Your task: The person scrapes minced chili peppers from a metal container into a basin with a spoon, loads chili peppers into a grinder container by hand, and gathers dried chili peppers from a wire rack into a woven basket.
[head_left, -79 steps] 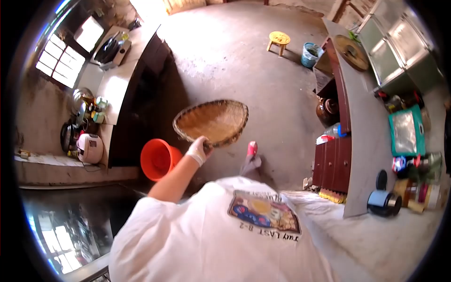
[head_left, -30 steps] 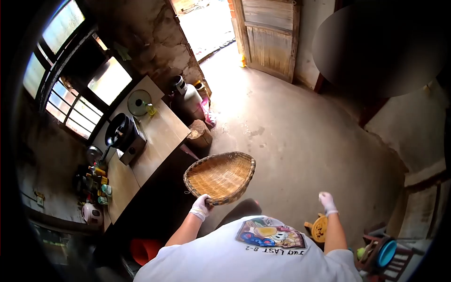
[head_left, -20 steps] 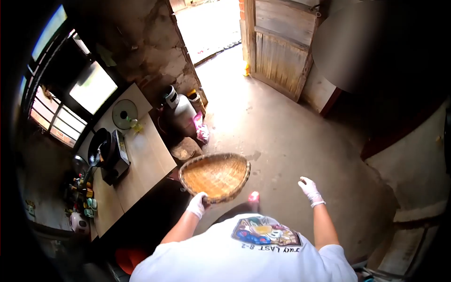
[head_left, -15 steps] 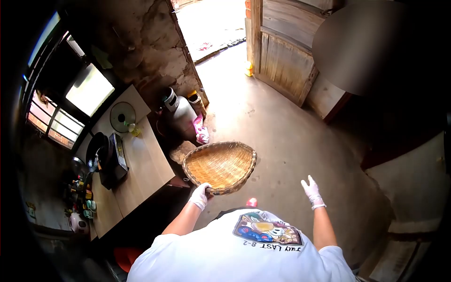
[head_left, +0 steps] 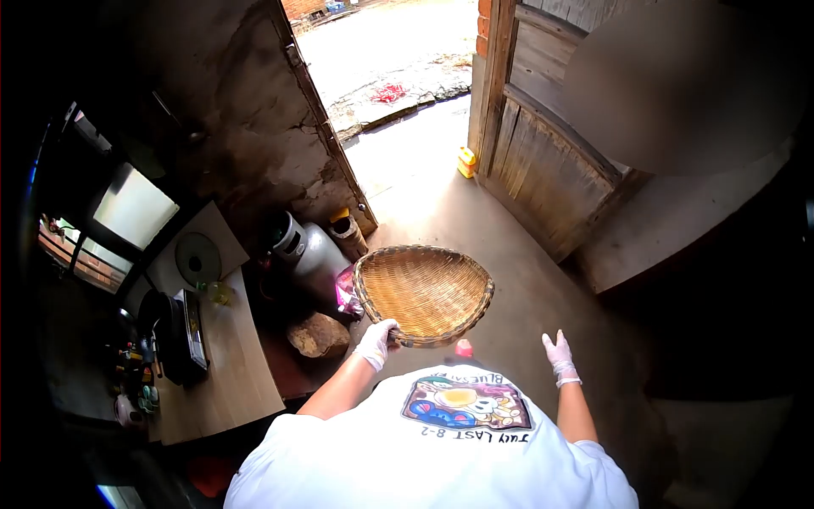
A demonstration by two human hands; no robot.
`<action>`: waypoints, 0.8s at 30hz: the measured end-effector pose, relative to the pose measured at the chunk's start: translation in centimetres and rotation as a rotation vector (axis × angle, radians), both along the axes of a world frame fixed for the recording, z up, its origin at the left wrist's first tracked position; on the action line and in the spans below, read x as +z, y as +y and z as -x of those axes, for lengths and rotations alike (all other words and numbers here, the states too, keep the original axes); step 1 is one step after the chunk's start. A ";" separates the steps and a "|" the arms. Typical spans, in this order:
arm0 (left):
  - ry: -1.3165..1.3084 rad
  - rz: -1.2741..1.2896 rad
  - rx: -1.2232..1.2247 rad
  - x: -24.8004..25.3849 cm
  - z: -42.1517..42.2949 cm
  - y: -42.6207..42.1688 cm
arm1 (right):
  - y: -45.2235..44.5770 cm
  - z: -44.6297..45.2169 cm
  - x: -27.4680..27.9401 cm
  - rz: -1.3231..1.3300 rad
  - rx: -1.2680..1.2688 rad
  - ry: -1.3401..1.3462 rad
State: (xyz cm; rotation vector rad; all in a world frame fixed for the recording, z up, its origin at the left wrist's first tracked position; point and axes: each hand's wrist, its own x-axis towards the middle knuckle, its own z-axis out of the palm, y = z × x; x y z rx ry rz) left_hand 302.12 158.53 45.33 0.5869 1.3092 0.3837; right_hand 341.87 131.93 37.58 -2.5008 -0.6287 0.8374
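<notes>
A person in a white short-sleeved T-shirt (head_left: 339, 462) is gripping a woven tan basket (head_left: 420, 293) with dark-bound edges in a doorway-lit room; the white-gloved left hand (head_left: 376, 343) is closing its grip on the near-left rim, and the basket is hanging above the grey floor (head_left: 521, 293), its hollow facing up; the white-gloved right hand (head_left: 560, 355) is reaching forward well apart from it, its grip standing open and holding nothing visible. A colourful cartoon print (head_left: 465, 403) is showing upside down on the shirt, its lettering reading "JULY LAST 8-2"; a line at its other edge is beginning "BLUE", the rest being too unclear to read. A grey metal gas cylinder (head_left: 320, 267) is standing beyond the basket at left, near a pink-and-white plastic bag (head_left: 348, 293) and a rough brown wood block (head_left: 319, 336); a pale wooden worktop (head_left: 233, 365) is bearing a black pan (head_left: 159, 322) and a round glass lid (head_left: 197, 259); a yellow plastic jug (head_left: 466, 161) is standing beside the weathered wooden door (head_left: 543, 170).
</notes>
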 end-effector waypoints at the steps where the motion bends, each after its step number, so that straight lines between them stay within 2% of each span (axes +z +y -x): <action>1: 0.015 0.007 0.013 0.4 -1.0 1.6 | 3.8 -1.1 0.6 -0.026 0.066 -0.034; 6: 0.047 0.091 0.040 2.7 -5.7 10.7 | 25.0 -5.6 5.4 -0.184 0.349 -0.105; 8: 0.018 0.057 0.077 1.7 -7.1 14.6 | 32.6 -5.7 8.3 -0.243 0.433 -0.131; 11: 0.129 -0.009 0.063 -0.6 -10.3 22.9 | 43.9 -8.0 9.1 -0.274 0.545 -0.179; 12: 0.161 -0.032 0.106 2.0 -12.7 25.2 | 47.2 -8.8 9.5 -0.268 0.576 -0.205; 15: 0.064 -0.012 0.152 -2.1 -15.0 34.8 | 56.6 -11.9 10.6 -0.314 0.635 -0.321; 17: 0.108 -0.035 0.114 0.5 -17.7 40.6 | 63.0 -14.8 12.0 -0.313 0.664 -0.402; 20: 0.053 -0.107 0.104 2.1 -20.9 49.3 | 73.2 -19.1 18.1 -0.452 0.688 -0.497; 21: 0.010 -0.057 0.122 2.2 -21.3 52.3 | 75.9 -19.7 21.8 -0.571 0.702 -0.559; 24: -0.049 -0.211 0.281 5.8 -25.3 60.6 | 82.9 -20.8 36.3 -1.072 0.728 -0.625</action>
